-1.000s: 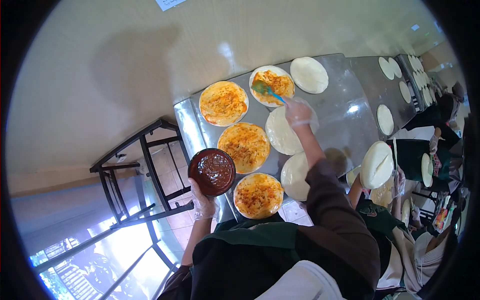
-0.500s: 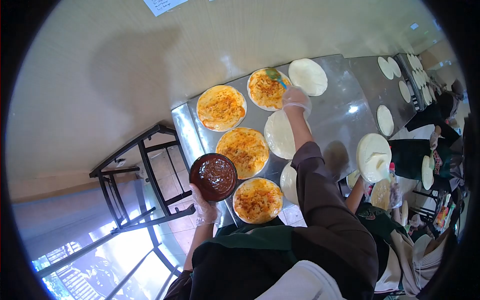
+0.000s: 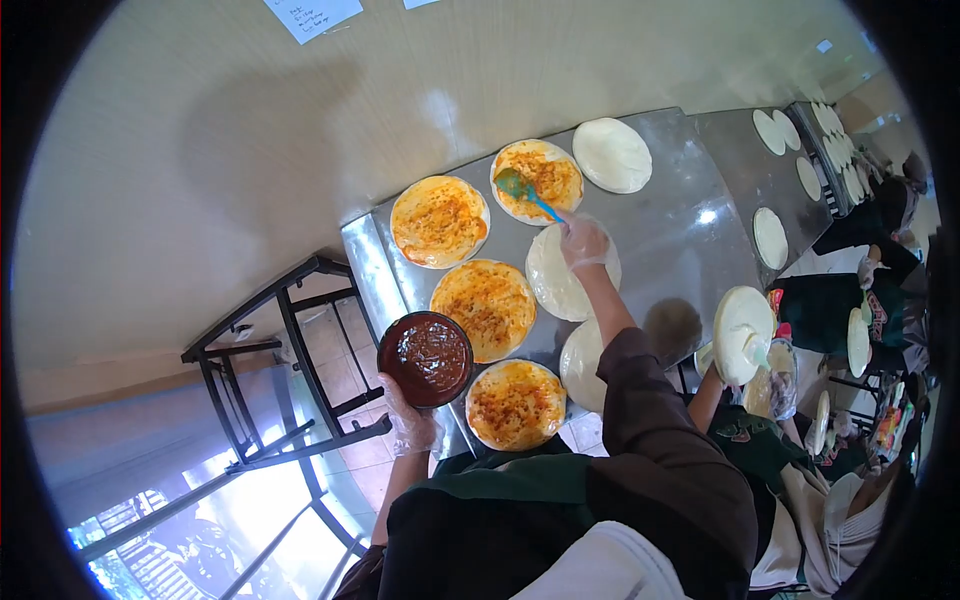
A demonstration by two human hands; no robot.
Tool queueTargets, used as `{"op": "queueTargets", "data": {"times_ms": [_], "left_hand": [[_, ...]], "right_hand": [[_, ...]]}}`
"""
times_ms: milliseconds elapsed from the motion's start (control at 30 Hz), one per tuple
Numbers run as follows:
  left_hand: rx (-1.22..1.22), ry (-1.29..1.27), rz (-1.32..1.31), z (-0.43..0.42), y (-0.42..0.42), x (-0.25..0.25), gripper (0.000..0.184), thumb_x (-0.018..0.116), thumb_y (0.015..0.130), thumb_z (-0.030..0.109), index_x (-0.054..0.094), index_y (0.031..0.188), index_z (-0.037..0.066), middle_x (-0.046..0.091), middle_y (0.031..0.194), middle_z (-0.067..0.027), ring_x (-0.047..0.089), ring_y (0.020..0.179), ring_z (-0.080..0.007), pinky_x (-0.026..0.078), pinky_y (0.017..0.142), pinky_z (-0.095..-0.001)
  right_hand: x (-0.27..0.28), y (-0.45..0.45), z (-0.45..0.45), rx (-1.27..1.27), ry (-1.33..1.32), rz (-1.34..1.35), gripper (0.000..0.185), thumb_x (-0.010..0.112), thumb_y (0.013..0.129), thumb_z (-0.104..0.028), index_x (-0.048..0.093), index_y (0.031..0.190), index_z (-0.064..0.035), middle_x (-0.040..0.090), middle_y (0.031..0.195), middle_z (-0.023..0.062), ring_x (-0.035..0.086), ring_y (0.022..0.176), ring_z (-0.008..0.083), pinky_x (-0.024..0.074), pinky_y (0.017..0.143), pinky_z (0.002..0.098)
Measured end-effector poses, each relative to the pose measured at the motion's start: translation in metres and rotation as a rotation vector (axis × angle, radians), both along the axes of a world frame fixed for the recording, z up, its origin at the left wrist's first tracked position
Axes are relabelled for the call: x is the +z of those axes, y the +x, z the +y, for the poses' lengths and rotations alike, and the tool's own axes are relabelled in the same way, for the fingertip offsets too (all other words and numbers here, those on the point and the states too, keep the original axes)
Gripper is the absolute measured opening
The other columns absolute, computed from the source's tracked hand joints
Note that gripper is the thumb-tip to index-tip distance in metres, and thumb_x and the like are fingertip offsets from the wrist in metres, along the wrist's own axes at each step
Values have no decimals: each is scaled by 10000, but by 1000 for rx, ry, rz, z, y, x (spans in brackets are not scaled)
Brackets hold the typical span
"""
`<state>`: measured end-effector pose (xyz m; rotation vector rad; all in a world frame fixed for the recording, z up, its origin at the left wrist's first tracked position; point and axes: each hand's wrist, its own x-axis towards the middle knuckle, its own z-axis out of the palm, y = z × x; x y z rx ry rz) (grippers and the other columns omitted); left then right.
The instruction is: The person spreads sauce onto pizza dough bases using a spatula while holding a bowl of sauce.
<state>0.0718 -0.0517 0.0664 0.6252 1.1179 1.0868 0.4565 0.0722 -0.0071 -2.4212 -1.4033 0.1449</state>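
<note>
In a clear plastic glove, my left hand (image 3: 408,418) grips a dark bowl of glossy red-brown sauce (image 3: 425,358) at the table's left end. My right hand (image 3: 583,242), also gloved, is closed round the blue handle of a spoon (image 3: 514,184). The spoon's head rests over the left side of a sauced dough round (image 3: 545,178) at the back. Other sauced rounds lie at the back left (image 3: 440,222), in the middle (image 3: 484,310) and at the front (image 3: 515,404). Below my right hand is a plain dough round (image 3: 560,280), partly covered by it.
The metal table (image 3: 680,200) meets the wall at the back. More plain rounds lie at the back (image 3: 612,155) and beside my sleeve (image 3: 582,365). A black metal frame (image 3: 300,350) stands left. At right, a co-worker holds a white-topped round (image 3: 744,335); other people stand beyond.
My right hand has drawn slightly toward me, and the spoon has moved left across the back sauced round. My left hand with the bowl has hardly moved.
</note>
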Motion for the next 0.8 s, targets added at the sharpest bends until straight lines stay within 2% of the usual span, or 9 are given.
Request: {"op": "queueTargets", "data": {"times_ms": [133,233,333,433,533,633,733,800], "left_hand": [[6,-25,-87,1,6,13,766,324,987,661,312,1502,94,439,1467,-99,447,1347,-236,383,1131,-426],[19,-32,-81,-1,3,5,761,323,989,658,315,1501,95,441,1465,-98,448,1345,-235,385,1130,-425],[28,-47,-69,1,5,3,762,328,987,660,317,1500,97,441,1466,-97,450,1344,-233,388,1128,-422],[-8,-37,-50,1,6,5,768,340,981,665,320,1499,98,444,1466,-95,451,1344,-231,393,1123,-419],[7,-28,-67,4,9,9,779,365,965,680,329,1495,109,454,1458,-90,467,1332,-237,416,1103,-423],[38,-27,-67,5,12,16,801,421,933,707,343,1490,137,470,1449,-80,495,1310,-250,453,1069,-440],[35,-69,-64,1,6,11,806,427,928,711,341,1494,143,470,1451,-81,498,1308,-253,448,1075,-447],[12,-32,-59,5,0,-1,811,430,924,714,336,1499,150,470,1454,-82,502,1305,-256,448,1076,-452]], "right_hand": [[-28,44,21,-82,-167,-110,229,547,933,-253,719,1059,-170,690,917,157,677,898,341,533,751,480],[-19,69,26,-88,105,-232,228,525,931,-212,719,1045,-174,689,910,157,677,885,341,534,757,479],[27,45,30,-88,47,-140,235,517,917,-183,724,1023,-146,698,944,157,680,898,333,536,762,475],[2,44,50,-8,11,-83,236,516,908,-175,724,1013,-136,707,975,152,683,915,328,537,774,468],[10,57,48,-79,-195,-110,247,523,904,-206,729,1023,-140,714,1002,142,685,927,333,535,787,459],[18,65,25,-137,-14,-21,282,536,876,-210,727,1068,-132,708,1014,171,672,941,364,526,805,464],[26,57,32,-62,-7,-69,265,527,872,-197,737,1016,-123,708,1011,173,672,938,375,527,798,469],[25,57,27,-143,-154,7,260,529,870,-197,737,1006,-118,704,1009,179,670,943,380,525,803,473]]}}
